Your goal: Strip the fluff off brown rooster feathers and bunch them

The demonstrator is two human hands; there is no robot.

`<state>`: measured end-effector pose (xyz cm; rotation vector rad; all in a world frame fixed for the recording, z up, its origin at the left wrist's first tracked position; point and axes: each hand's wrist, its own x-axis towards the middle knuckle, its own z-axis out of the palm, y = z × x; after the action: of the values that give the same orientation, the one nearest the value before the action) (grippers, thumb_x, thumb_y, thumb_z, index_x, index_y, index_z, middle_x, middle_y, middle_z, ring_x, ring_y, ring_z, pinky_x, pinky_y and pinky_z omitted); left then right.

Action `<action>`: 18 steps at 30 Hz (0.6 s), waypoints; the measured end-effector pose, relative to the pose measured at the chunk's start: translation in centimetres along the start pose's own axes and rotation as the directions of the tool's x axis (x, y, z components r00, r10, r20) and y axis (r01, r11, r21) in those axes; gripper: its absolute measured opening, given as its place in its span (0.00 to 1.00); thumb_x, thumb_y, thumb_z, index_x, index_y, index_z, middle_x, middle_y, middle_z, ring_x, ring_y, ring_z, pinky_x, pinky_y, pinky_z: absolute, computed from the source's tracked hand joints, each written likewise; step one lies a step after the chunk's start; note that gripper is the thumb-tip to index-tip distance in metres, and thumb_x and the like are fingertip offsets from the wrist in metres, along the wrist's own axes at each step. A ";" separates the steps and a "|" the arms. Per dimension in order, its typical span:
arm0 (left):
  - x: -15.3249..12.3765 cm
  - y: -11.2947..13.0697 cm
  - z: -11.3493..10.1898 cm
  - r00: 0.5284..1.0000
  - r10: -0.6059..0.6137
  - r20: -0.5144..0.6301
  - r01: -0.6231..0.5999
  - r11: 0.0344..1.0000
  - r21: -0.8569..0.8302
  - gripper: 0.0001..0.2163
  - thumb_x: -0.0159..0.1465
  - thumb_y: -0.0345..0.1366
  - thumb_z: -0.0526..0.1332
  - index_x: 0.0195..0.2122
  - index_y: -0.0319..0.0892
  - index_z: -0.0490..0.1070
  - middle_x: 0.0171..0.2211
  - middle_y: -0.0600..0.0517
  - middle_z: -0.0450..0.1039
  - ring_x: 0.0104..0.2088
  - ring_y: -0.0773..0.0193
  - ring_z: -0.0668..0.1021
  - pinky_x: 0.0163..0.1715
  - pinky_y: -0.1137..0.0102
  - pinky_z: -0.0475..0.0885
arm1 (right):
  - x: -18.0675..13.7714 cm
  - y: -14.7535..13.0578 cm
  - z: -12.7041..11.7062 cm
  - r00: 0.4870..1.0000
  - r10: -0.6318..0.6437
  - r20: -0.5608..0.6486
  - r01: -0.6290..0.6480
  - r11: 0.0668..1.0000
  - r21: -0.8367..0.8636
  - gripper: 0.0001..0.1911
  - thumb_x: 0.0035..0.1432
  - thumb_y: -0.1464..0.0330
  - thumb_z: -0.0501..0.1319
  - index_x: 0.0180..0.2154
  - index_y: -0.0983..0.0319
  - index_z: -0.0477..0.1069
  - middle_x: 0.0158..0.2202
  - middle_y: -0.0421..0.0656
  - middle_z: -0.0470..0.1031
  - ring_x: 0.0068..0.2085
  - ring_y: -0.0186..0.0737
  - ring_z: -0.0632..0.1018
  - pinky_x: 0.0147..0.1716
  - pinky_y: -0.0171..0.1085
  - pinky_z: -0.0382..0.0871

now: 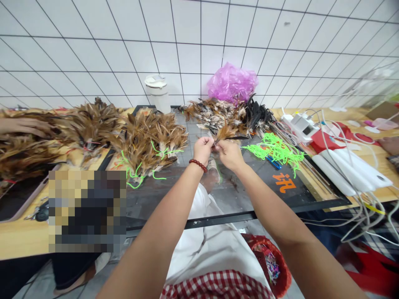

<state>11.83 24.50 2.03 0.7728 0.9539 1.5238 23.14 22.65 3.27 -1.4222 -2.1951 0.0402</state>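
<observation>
My left hand (203, 150), with a dark red bead bracelet (198, 165) at its wrist, has its fingers pinched together. Close beside it, my right hand (230, 153) is also closed in a pinch. A small bunch of feathers (226, 131), brown with a dark one, sticks up from where the fingertips meet; its lower end is hidden by them. Behind the hands spreads a pile of brown, white and black feathers (218, 114). Tied brown feather bunches (152, 135) with bright green strings lie to the left. Loose green strings (277, 151) are heaped to the right.
Blue-handled snips (273, 162) rest by the strings. A lidded white cup (158, 93) and a pink plastic bag (232, 83) stand near the tiled wall. White power adapters and cables (302, 128) crowd the right. Another person's hand (28, 126) touches feathers at far left. A red basket (282, 265) sits below.
</observation>
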 end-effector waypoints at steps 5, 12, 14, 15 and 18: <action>0.3 -0.3 -0.1 0.998 0.055 -0.011 -0.054 0.991 0.120 0.05 0.54 0.27 0.60 0.23 0.39 0.66 0.17 0.57 0.66 0.18 0.73 0.67 0.21 0.76 0.65 | 0.1 0.2 0.4 0.998 -0.063 -0.012 0.064 0.993 0.102 0.08 0.57 0.72 0.52 0.30 0.60 0.68 0.30 0.43 0.73 0.36 0.41 0.71 0.36 0.36 0.58; 1.0 -0.9 -0.9 0.990 0.144 0.009 -0.136 0.910 0.392 0.05 0.50 0.26 0.62 0.21 0.39 0.67 0.18 0.57 0.66 0.21 0.71 0.68 0.23 0.76 0.63 | -0.1 1.0 0.7 0.991 -0.135 0.008 0.130 0.967 0.218 0.06 0.52 0.74 0.53 0.25 0.60 0.64 0.24 0.40 0.66 0.29 0.38 0.67 0.31 0.35 0.56; 1.1 -1.0 -1.0 0.987 0.160 -0.003 -0.143 0.892 0.429 0.05 0.49 0.26 0.62 0.20 0.39 0.67 0.18 0.57 0.65 0.22 0.71 0.68 0.24 0.76 0.63 | -0.2 0.8 0.7 0.986 -0.167 -0.011 0.166 0.963 0.211 0.06 0.52 0.74 0.53 0.25 0.60 0.64 0.24 0.41 0.67 0.30 0.39 0.67 0.31 0.35 0.56; 1.1 -1.1 -1.0 0.986 0.166 -0.010 -0.145 0.889 0.434 0.05 0.49 0.25 0.61 0.20 0.39 0.67 0.18 0.57 0.65 0.22 0.71 0.68 0.24 0.76 0.62 | -0.3 0.6 0.8 0.983 -0.182 -0.024 0.183 0.962 0.203 0.06 0.52 0.73 0.53 0.25 0.60 0.64 0.24 0.42 0.67 0.30 0.40 0.67 0.32 0.35 0.56; 1.1 -1.1 -0.9 0.986 0.167 -0.022 -0.143 0.900 0.412 0.06 0.48 0.24 0.60 0.19 0.39 0.65 0.17 0.58 0.63 0.22 0.71 0.67 0.23 0.76 0.61 | -0.4 0.3 0.9 0.975 -0.215 -0.053 0.221 0.956 0.192 0.07 0.53 0.73 0.52 0.25 0.61 0.65 0.25 0.43 0.68 0.31 0.40 0.68 0.33 0.36 0.56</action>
<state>11.33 25.52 0.57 1.1318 1.3049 1.5051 23.11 22.67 2.20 -1.0616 -2.2404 0.1517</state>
